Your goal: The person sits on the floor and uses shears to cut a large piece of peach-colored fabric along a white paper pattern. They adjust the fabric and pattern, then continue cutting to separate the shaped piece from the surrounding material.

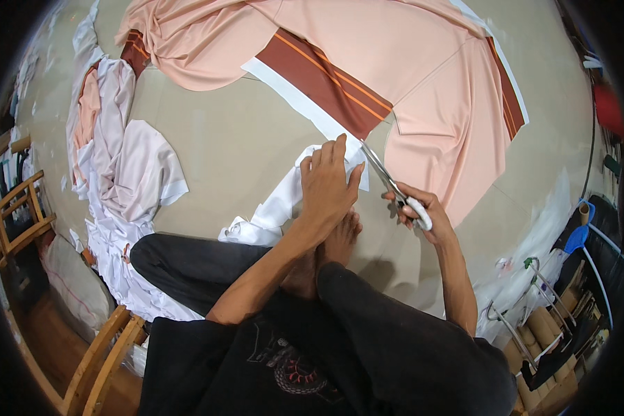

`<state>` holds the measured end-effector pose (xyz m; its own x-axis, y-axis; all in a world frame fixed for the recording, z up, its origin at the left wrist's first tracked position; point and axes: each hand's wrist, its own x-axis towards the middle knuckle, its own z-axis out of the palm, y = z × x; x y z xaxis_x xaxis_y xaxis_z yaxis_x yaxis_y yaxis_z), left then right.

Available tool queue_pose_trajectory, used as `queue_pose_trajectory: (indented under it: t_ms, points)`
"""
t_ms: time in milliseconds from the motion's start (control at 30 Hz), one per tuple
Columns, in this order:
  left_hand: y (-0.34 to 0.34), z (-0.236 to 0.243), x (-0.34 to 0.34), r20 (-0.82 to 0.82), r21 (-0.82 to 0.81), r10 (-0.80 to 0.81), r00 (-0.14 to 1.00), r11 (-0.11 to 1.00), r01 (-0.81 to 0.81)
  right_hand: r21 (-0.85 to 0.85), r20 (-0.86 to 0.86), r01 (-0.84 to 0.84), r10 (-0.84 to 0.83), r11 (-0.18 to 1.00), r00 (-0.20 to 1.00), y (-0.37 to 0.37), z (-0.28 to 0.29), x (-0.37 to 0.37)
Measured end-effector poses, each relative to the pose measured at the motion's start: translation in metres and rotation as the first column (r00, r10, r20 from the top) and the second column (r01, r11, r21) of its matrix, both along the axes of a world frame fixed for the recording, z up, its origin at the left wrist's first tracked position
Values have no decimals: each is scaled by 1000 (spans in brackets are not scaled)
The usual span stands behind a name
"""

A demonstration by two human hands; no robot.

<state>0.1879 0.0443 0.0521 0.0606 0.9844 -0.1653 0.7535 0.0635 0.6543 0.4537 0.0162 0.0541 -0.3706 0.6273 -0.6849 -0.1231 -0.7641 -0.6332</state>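
My left hand [328,182] lies flat, fingers apart, on a white strip of fabric [277,204] on the beige floor, holding it down. My right hand [421,210] grips white-handled scissors [388,182], whose blades point up-left toward the white strip's edge beside my left fingertips. The white strip runs on as a border [295,98] along a brown band with orange stripes [326,80] on a large peach cloth [395,62] spread ahead. I sit cross-legged in black trousers, a bare foot [341,239] just under my left wrist.
A heap of pink and white fabric scraps [118,180] lies at my left. Wooden chairs [17,215] stand at far left and lower left [104,360]. At right are cardboard tubes [541,333], a metal rack and a blue object [577,236].
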Motion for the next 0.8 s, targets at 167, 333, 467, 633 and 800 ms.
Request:
queue_pose_trajectory:
  t_ms: [167, 333, 467, 633, 800]
  points:
    - [-7, 1, 7, -33, -82, -18, 999, 997, 15, -53, -105, 1, -7, 999, 994, 29, -11, 3]
    - [-12, 2, 4, -55, -46, -59, 997, 997, 57, 30, 50, -143, 142, 989, 989, 49, -5, 2]
    - [-13, -2, 5, -40, -18, -48, 998, 999, 47, 40, 34, -141, 140, 989, 990, 50, -4, -3]
    - [-14, -7, 5, -57, 23, -45, 997, 999, 46, 63, 68, -139, 135, 988, 989, 47, -3, -6]
    - [-15, -10, 5, -60, 45, -44, 997, 998, 47, 57, 92, -137, 131, 989, 987, 46, -3, -7]
